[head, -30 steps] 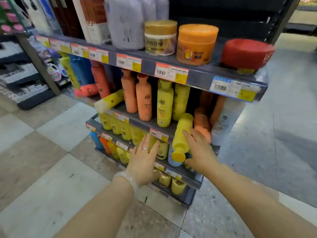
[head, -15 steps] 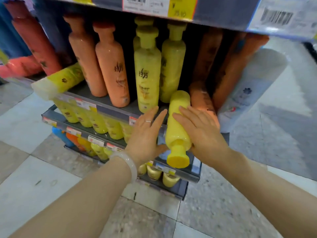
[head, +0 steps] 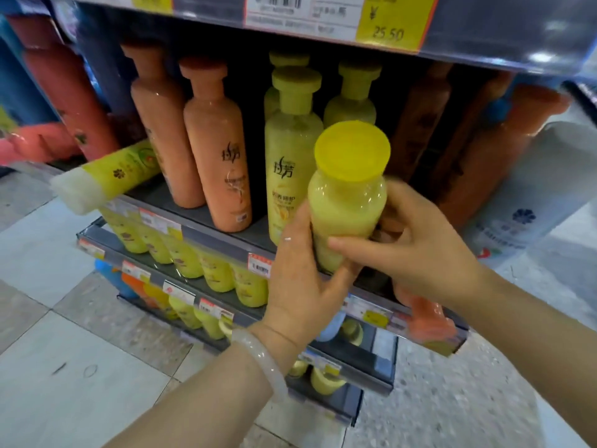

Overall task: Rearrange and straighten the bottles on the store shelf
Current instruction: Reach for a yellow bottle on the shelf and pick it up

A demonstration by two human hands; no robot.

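A yellow bottle [head: 347, 195] with a flat yellow cap stands nearly upright at the front of the middle shelf [head: 200, 218], cap tipped toward me. My left hand [head: 303, 276] grips its lower left side and my right hand [head: 426, 250] wraps its right side, thumb across the front. Behind it stand upright yellow bottles [head: 289, 156] and orange bottles [head: 216, 147]. A yellow and white bottle [head: 106, 179] lies on its side, jutting over the shelf's left front edge. An orange bottle [head: 426, 318] lies under my right hand at the shelf edge.
A large white bottle [head: 529, 195] leans at the shelf's right end beside dark orange bottles [head: 478, 140]. Lower shelves hold rows of small yellow bottles [head: 193, 263]. The upper shelf's price strip [head: 323, 17] hangs just overhead. Tiled floor [head: 64, 367] lies to the left.
The yellow bottle, which lay tipped forward with its cap hanging down, has been raised to nearly upright. Both hands went from touching it to gripping it. The view moved closer.
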